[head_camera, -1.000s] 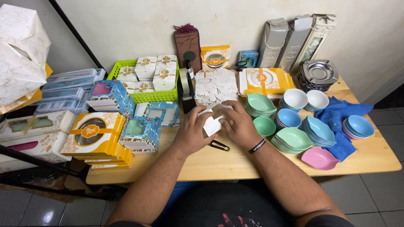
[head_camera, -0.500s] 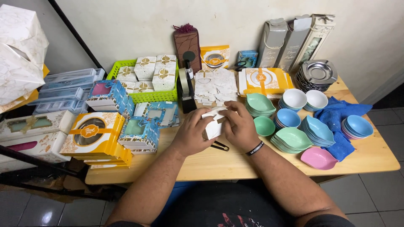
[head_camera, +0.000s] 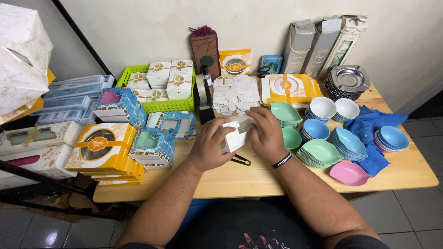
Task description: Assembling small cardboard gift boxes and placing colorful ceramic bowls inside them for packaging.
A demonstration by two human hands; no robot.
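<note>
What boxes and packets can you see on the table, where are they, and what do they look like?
Small white box: middle, held by left hand and right hand.
Yellow window boxes: left stack, flat, white and yellow.
Blue patterned boxes: beside them, with clear windows.
Green basket: behind, holding white and gold cubes.
Tall grey boxes: back right, leaning on the wall.
Flat white cutouts: back middle, piled.

Bare table (head_camera: 240,177) strip nearest body free (black scissors (head_camera: 241,160) on it); boxes (head_camera: 104,147) crowd left, bowls (head_camera: 323,152) right.
</note>
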